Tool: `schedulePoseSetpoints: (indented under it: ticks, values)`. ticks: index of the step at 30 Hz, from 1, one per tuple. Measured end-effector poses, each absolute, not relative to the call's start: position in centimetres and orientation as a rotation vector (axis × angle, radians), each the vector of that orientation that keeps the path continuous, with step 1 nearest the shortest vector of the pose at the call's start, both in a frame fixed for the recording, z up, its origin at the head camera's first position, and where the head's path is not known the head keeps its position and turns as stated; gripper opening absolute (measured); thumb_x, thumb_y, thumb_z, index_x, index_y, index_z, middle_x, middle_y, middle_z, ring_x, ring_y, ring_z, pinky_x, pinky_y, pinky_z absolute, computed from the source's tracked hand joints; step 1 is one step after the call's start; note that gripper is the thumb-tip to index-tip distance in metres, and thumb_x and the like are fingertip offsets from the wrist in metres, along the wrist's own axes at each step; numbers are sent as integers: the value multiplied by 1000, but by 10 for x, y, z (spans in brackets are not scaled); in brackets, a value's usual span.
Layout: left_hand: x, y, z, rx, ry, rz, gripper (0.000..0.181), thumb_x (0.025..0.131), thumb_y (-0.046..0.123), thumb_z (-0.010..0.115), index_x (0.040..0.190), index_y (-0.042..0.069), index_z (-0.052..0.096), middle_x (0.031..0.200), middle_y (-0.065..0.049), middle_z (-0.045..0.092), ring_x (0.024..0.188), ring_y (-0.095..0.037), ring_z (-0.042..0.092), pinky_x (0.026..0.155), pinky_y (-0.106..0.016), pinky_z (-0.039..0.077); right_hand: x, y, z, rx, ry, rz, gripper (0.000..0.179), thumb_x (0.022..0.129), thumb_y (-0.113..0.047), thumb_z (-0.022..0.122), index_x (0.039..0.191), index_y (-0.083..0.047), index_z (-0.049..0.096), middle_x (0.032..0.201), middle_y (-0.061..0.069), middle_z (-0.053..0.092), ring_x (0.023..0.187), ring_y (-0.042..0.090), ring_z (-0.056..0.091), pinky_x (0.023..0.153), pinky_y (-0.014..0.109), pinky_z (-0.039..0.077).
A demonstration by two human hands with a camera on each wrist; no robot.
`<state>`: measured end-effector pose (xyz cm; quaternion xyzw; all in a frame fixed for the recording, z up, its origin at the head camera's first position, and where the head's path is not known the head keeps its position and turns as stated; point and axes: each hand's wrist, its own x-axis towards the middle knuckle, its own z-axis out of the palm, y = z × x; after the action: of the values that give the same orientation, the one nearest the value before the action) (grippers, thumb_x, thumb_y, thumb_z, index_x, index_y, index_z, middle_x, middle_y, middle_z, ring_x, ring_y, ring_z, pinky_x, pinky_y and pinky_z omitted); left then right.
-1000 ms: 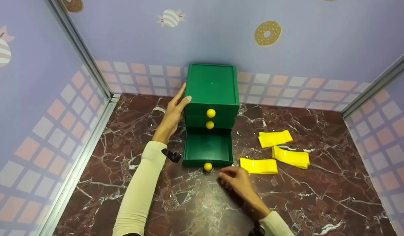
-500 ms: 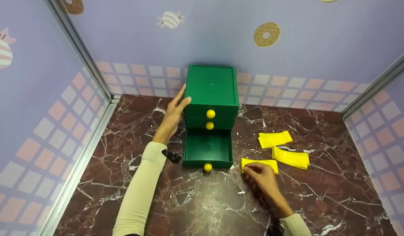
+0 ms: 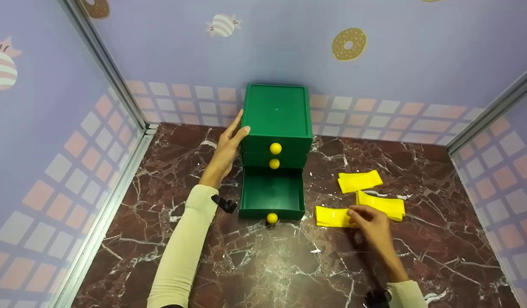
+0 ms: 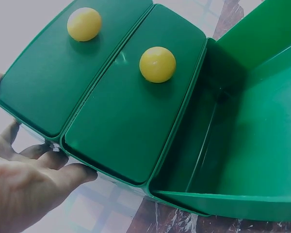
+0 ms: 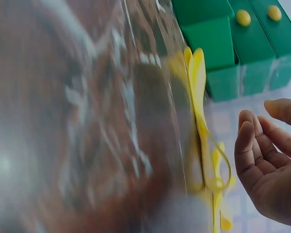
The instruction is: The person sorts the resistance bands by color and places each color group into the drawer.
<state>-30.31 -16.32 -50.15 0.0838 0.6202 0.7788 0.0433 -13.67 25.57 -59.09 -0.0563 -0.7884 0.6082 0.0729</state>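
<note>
A green drawer cabinet [image 3: 277, 113] with yellow ball knobs stands against the back wall. Its bottom drawer [image 3: 251, 213] is pulled out and bare inside. My left hand [image 3: 225, 149] rests along the cabinet's left side, thumb at the top edge; in the left wrist view those fingers [image 4: 75, 174] lie fairly straight along the side. To the right lie three looped yellow bands: a near one [image 3: 331, 217], a middle one [image 3: 389, 208] and a far one [image 3: 360, 182]. My right hand [image 3: 376, 226] hovers over the near band's right end, fingers loosely bent around nothing in the right wrist view.
Lilac walls [image 3: 289, 47] with sweets and checks enclose the dark red marble surface [image 3: 263, 265] at the back and both sides. Metal rails [image 3: 135, 158] run along the left corner. Small pale specks dot the marble beside the drawer.
My right hand has moved right, from beside the bottom drawer's knob across the near yellow band to its right end. My left hand, cabinet and drawer hold still.
</note>
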Motion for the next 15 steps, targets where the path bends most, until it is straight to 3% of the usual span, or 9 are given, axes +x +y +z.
schedulePoseSetpoints:
  ticks: [3,6,9,10,11,15]
  values:
    - [-303,-163,-501,251,1892,2379,71,111,42,66,174,43,34,159,-11,58,92,-19,69,84,-34,60,-136,265,-592,-203,-2347,1819,22,101,0,79,116,16,78,95,26,78,75,16,74,71,28,64]
    - [-303,-163,-501,238,1887,2385,71,111,41,67,174,42,34,167,-7,50,104,-20,72,88,-37,62,-136,272,-594,-233,-2342,1804,23,101,-2,80,117,15,78,95,25,78,76,16,74,72,26,63]
    - [-303,-162,-501,220,1901,2381,71,110,42,68,173,42,34,168,-2,47,105,-20,71,87,-35,61,-137,279,-598,-260,-2325,1805,25,101,-3,80,118,15,78,94,22,79,76,14,73,72,23,61]
    - [-303,-162,-501,216,1906,2380,72,110,42,68,174,42,35,167,1,46,105,-18,71,87,-35,61,-137,281,-599,-269,-2315,1807,24,101,-3,80,118,14,78,94,21,79,76,13,72,71,23,61]
    - [-303,-162,-501,207,1917,2374,71,110,43,68,173,43,36,156,-1,55,98,-18,69,84,-33,60,-137,283,-601,-279,-2311,1805,25,101,-3,80,119,14,78,95,19,80,76,11,72,71,22,60]
    - [-302,-162,-500,212,1924,2373,72,110,42,68,173,42,35,156,3,52,103,-17,70,88,-35,61,-138,287,-607,-306,-2296,1809,26,101,-2,80,121,14,77,97,11,81,76,7,70,70,19,59]
